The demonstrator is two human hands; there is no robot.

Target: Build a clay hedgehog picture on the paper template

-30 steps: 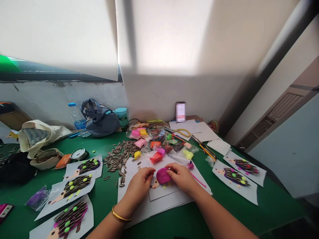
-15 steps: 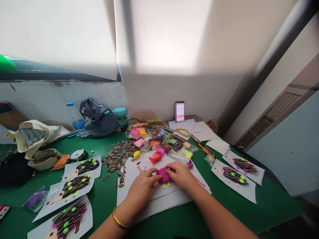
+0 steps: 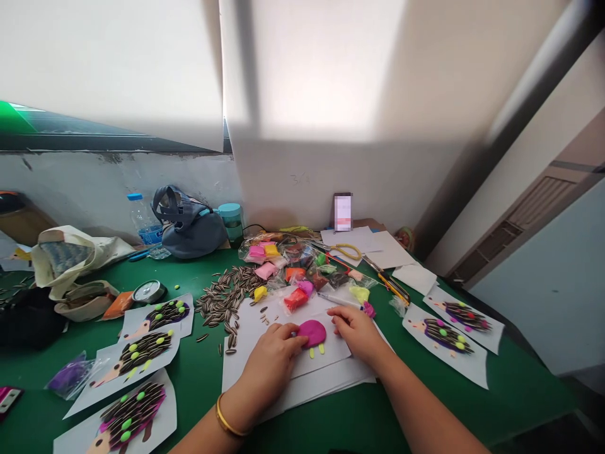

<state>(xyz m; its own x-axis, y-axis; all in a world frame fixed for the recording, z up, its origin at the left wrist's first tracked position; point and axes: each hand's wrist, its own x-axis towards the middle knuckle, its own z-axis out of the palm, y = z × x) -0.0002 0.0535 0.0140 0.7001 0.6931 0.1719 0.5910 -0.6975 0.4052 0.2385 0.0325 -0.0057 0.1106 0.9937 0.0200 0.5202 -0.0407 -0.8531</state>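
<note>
A flat magenta clay oval lies on the white paper, with two short yellow-green clay strips at its lower edge. My left hand rests at the left edge of the oval, its fingers bent and close together; what lies under the fingertips is hidden. To the right of the oval, apart from it, my right hand is above the paper with thumb and forefinger near each other. Whether anything is between those fingertips is too small to tell. Behind the hands is a small magenta lump.
Striped seeds are heaped left of the paper. Bagged coloured clay, yellow-handled scissors and an upright phone stand or lie behind. Hedgehog pictures lie left, others right. A blue bag is at the back.
My right hand has come off the magenta oval and moved right, uncovering it. The long magenta strand at the paper's right side is no longer visible there. My left hand stays at the oval.
</note>
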